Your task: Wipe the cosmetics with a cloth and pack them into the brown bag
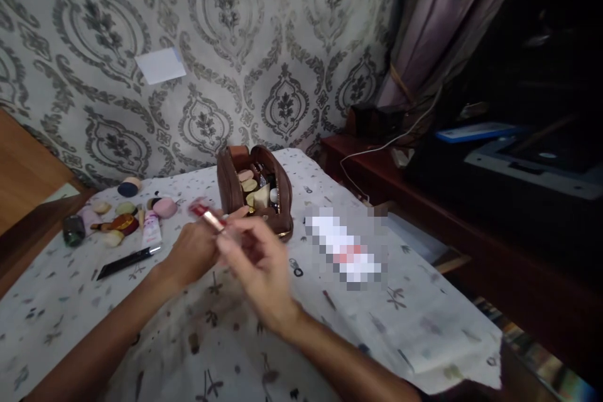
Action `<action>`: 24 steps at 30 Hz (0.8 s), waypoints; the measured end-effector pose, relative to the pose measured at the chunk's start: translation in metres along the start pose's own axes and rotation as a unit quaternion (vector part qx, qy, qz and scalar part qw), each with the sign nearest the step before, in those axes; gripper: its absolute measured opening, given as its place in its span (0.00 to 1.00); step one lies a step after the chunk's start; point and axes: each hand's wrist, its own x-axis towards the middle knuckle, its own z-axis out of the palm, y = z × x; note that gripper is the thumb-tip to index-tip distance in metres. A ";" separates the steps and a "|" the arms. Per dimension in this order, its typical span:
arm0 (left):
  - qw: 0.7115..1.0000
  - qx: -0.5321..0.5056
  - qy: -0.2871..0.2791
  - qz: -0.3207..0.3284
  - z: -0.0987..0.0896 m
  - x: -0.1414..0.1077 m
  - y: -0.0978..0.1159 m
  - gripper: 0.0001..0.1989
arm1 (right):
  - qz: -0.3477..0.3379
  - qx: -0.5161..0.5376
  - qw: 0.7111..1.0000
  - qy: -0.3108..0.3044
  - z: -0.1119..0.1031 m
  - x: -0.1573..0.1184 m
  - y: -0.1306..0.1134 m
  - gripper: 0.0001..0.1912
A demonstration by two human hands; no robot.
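Note:
My right hand (259,260) pinches a slim lip gloss tube (207,213), red with a shiny gold band, slightly blurred and tilted up to the left. Behind it, my left hand (193,254) lies at the front of an open brown makeup bag (226,182). One left finger stretches toward the bag; the others are hidden by my right hand, so I cannot tell whether they grip the bag. Inside the bag, several pale, rounded items and small containers are packed together.
Left on the patterned tablecloth (164,339) lie a black tube (127,262), a white and pink tube (151,229), a pink puff (165,207), a dark bottle (73,230) and several sponges. To the right is a pixelated white item (343,245). A white cable (391,141) runs along the dark red furniture.

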 end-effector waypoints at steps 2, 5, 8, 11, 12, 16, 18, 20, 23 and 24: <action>0.998 0.026 -0.031 0.047 -0.002 0.000 0.004 0.26 | -0.023 -0.078 0.996 0.020 -0.027 0.011 -0.013 0.10; 0.993 0.028 -0.086 0.074 -0.009 0.004 0.012 0.32 | -0.065 -0.191 0.979 0.041 -0.065 0.031 -0.033 0.14; 0.987 -0.075 -0.142 0.028 -0.017 0.009 0.021 0.33 | -0.081 -0.318 0.943 0.044 -0.089 0.049 -0.052 0.16; 0.966 -0.175 -0.190 0.022 -0.020 0.008 0.030 0.32 | -0.094 -0.411 0.907 -0.011 -0.099 0.063 -0.066 0.15; 0.961 -0.193 -0.196 0.026 -0.019 0.006 0.033 0.32 | -0.096 -0.438 0.893 -0.031 -0.100 0.067 -0.069 0.15; 0.963 -0.189 -0.184 0.044 -0.007 -0.003 0.038 0.34 | -0.099 -0.517 0.845 -0.088 -0.099 0.080 -0.075 0.14; 0.967 -0.174 -0.179 0.051 0.000 -0.008 0.036 0.35 | -0.094 -0.544 0.826 -0.113 -0.095 0.085 -0.075 0.15; 0.971 -0.155 -0.167 0.067 0.007 -0.011 0.033 0.36 | -0.089 -0.567 0.806 -0.142 -0.090 0.088 -0.073 0.13; 0.980 -0.115 -0.137 0.092 0.015 -0.015 0.030 0.36 | -0.078 -0.593 0.777 -0.195 -0.082 0.091 -0.069 0.06; 0.981 -0.104 -0.132 0.096 0.016 -0.016 0.030 0.36 | -0.074 -0.599 0.769 -0.211 -0.081 0.092 -0.068 0.04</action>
